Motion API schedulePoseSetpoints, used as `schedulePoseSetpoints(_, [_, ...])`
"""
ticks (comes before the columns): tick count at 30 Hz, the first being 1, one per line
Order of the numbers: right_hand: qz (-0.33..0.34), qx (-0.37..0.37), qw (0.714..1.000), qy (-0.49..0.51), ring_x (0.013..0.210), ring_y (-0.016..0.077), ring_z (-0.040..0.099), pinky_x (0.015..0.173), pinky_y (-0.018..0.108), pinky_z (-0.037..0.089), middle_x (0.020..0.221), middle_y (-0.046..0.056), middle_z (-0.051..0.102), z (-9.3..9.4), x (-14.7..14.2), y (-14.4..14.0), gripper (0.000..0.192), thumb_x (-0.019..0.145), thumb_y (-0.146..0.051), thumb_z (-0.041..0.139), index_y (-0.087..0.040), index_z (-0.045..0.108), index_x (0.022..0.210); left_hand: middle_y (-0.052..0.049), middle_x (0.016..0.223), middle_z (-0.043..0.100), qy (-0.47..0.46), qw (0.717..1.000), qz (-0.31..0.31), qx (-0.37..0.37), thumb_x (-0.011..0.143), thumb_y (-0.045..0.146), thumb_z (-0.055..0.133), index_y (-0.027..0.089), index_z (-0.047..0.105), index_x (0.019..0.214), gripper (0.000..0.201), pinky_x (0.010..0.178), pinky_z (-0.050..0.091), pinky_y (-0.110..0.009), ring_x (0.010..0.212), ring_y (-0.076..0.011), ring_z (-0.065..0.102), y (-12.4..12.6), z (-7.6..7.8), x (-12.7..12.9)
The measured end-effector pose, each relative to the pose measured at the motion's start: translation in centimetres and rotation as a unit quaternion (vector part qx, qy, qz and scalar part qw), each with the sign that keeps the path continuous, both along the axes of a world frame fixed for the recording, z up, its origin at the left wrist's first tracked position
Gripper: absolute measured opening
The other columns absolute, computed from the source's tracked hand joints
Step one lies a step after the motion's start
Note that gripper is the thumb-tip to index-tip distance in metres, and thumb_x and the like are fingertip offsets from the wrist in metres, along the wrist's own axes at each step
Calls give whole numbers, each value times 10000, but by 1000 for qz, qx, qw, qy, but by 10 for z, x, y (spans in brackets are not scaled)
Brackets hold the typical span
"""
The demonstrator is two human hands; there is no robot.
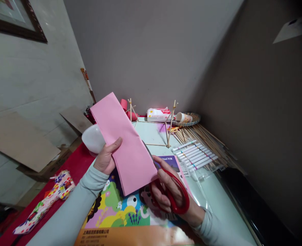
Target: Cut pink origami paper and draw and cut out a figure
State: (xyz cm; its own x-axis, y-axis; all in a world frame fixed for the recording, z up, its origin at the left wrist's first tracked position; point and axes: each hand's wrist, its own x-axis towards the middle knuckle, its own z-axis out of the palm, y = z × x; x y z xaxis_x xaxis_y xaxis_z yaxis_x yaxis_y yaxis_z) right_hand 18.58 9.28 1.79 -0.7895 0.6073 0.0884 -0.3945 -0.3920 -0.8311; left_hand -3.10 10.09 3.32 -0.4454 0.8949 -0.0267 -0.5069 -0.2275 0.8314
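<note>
Both hands worked above the counter (225, 201). One person's left hand (106, 158) gripped a folded pink paper (121, 140) by its left edge, thumb across the front, holding it tilted up and away. Their right hand (166, 191) was closed through the red handles of a pair of scissors (176, 196), whose blade met the paper's lower right edge. Beneath the hands lay a colourful cartoon booklet (115, 208). Farther back on the counter sat a row of white marker pens (195, 155), a bundle of wooden sticks (209, 140), a stick frame (170, 126) and a white bowl (93, 139).
</note>
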Motion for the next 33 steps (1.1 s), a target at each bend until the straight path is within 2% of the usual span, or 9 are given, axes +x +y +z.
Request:
schedulePoseSetpoints(3, [12, 13, 999, -37, 305, 47, 287, 346, 140, 327, 462, -130, 470, 0, 4, 5, 575, 969, -561, 525, -211, 300, 1367, -102, 1046, 770, -30, 999, -15, -21, 745, 206, 802, 134, 713, 1113, 386, 835, 634, -375, 886, -252, 742, -2, 5, -2])
schedulePoseSetpoints(7, [0, 9, 992, -130, 325, 39, 360, 350, 129, 377, 536, -107, 545, 11, 10, 10, 630, 892, -625, 605, -234, 340, 1309, -114, 979, 779, -35, 999, -12, -35, 734, 188, 790, 106, 740, 1021, 303, 780, 642, -358, 837, -261, 747, -2, 7, -3])
schedulePoseSetpoints(10, [-5, 17, 983, -183, 359, 76, 499, 355, 140, 419, 586, -60, 623, 20, 12, 9, 681, 848, -660, 628, -236, 347, 1300, -100, 957, 782, -25, 999, 3, -28, 700, 190, 818, 115, 740, 1003, 321, 802, 635, -359, 839, -263, 747, -2, 6, -2])
schedulePoseSetpoints(12, [-12, 27, 979, -204, 356, 88, 530, 337, 135, 406, 614, -33, 660, 23, 12, 9, 713, 830, -688, 623, -234, 347, 1306, -94, 967, 780, -17, 1000, 12, -20, 675, 196, 838, 117, 734, 1016, 365, 827, 628, -364, 861, -267, 746, -3, 7, -1])
schedulePoseSetpoints(18, [20, 72, 969, -235, 293, 62, 439, 300, 124, 352, 574, -49, 634, 24, 18, 13, 762, 817, -773, 556, -244, 321, 1313, -83, 1003, 772, 19, 999, 42, -1, 609, 210, 886, 121, 699, 1130, 561, 825, 623, -352, 877, -259, 737, -5, 15, 4])
schedulePoseSetpoints(23, [-11, 131, 956, -261, 345, 42, 387, 324, 125, 307, 605, -54, 601, 29, 22, 16, 660, 872, -667, 600, -241, 369, 1319, -90, 1042, 763, 46, 997, 65, 7, 590, 251, 906, 124, 682, 1185, 649, 820, 614, -354, 868, -256, 729, -8, 19, 2])
schedulePoseSetpoints(26, [-23, 118, 966, -231, 385, 37, 359, 357, 133, 289, 614, -68, 560, 25, 21, 16, 640, 843, -655, 652, -253, 391, 1268, -91, 1032, 764, 49, 996, 72, 11, 608, 245, 899, 114, 679, 1184, 630, 854, 604, -347, 874, -248, 727, -9, 19, 1])
schedulePoseSetpoints(29, [7, 83, 980, -179, 426, 39, 340, 389, 146, 274, 627, -78, 509, 20, 18, 14, 577, 825, -635, 689, -248, 404, 1144, -81, 955, 770, 33, 997, 63, -1, 617, 223, 890, 98, 690, 1141, 574, 856, 601, -326, 834, -233, 730, -9, 20, -1])
schedulePoseSetpoints(33, [31, 61, 989, -131, 549, 57, 366, 515, 185, 336, 707, -65, 458, 19, 16, 9, 499, 862, -597, 673, -235, 430, 1106, -66, 866, 769, -6, 999, 23, -24, 628, 198, 875, 112, 701, 1118, 527, 774, 621, -338, 713, -216, 723, -9, 19, -4])
